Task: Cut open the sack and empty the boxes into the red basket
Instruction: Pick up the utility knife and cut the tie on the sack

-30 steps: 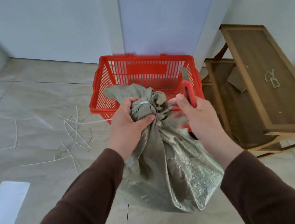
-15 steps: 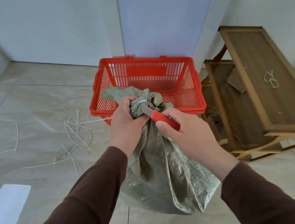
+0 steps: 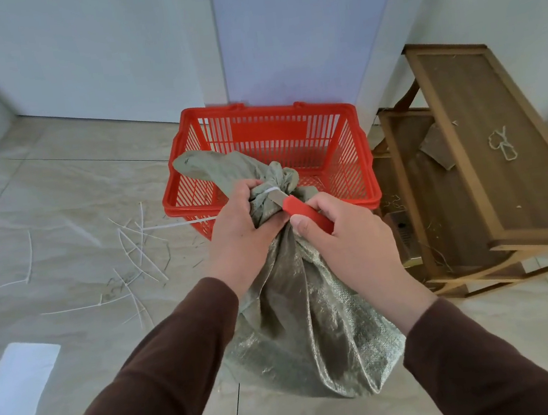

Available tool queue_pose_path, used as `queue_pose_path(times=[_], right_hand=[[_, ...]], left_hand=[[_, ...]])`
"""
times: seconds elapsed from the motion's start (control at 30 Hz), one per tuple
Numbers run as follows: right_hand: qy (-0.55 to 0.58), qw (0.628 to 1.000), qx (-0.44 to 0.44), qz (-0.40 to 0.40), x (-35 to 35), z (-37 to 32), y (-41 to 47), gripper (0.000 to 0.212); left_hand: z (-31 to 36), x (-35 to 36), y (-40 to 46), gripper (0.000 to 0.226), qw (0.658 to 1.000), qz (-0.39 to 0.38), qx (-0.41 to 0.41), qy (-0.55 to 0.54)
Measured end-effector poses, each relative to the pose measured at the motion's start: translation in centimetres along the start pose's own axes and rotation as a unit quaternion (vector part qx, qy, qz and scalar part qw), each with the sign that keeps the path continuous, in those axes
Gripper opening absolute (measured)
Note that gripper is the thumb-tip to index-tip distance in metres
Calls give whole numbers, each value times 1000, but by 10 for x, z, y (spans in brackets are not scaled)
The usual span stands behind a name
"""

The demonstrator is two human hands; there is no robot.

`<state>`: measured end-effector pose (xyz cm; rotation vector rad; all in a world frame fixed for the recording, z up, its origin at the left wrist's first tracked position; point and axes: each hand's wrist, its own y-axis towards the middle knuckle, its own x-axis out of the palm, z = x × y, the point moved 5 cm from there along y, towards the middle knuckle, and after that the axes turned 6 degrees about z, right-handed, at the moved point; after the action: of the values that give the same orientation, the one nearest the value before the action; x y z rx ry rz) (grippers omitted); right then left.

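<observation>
1. The sack (image 3: 310, 316) stood on the tiled floor (image 3: 41, 208), its neck bunched and bound by a white tie (image 3: 269, 191). The red basket (image 3: 358, 148) sat just behind it against the wall, with the sack's loose top flap overlapping the near rim.
2. The left hand (image 3: 238, 225) was clenched round the sack's neck just below the tie. The right hand (image 3: 342, 243) gripped the red handle of a knife (image 3: 300, 209), whose blade tip lay at the tie.
3. Risk, as I judged it: the blade pointed toward the left hand's fingers, which sat touching the tie. If the tie parted suddenly under force, the edge could run on into them.
4. Second risk: a cut set too low could slit the fabric rather than the tie, and the contents might spill onto the floor instead of into the basket.
5. White strips (image 3: 133, 255) lay scattered on the floor to the left, and a wooden bench (image 3: 501, 158) lay on its side to the right.
6. Not determinable: the boxes, hidden inside the sack; whether the edge had bitten into the tie; the basket floor, mostly screened by the sack's neck.
</observation>
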<state>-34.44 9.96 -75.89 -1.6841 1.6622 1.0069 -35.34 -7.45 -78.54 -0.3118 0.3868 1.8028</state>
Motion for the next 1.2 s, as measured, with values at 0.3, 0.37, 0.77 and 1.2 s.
queue_pose_path(times=[0.3,0.37,0.77,1.2], right_hand=[[104,991,69,-39,8,1,7,30],[233,962,127,-70,15,1,8,29],[385,883,200,-178,18,1,6,14],[163,982,71,-68,6,-4,-5,22]], left_hand=[[1,0,-4,30,999,25,13,29],[3,6,-9,26,998,26,29,52],[4,14,-17,10,990,-56,83,95],[13,8,-1,3,974,-91,131,163]])
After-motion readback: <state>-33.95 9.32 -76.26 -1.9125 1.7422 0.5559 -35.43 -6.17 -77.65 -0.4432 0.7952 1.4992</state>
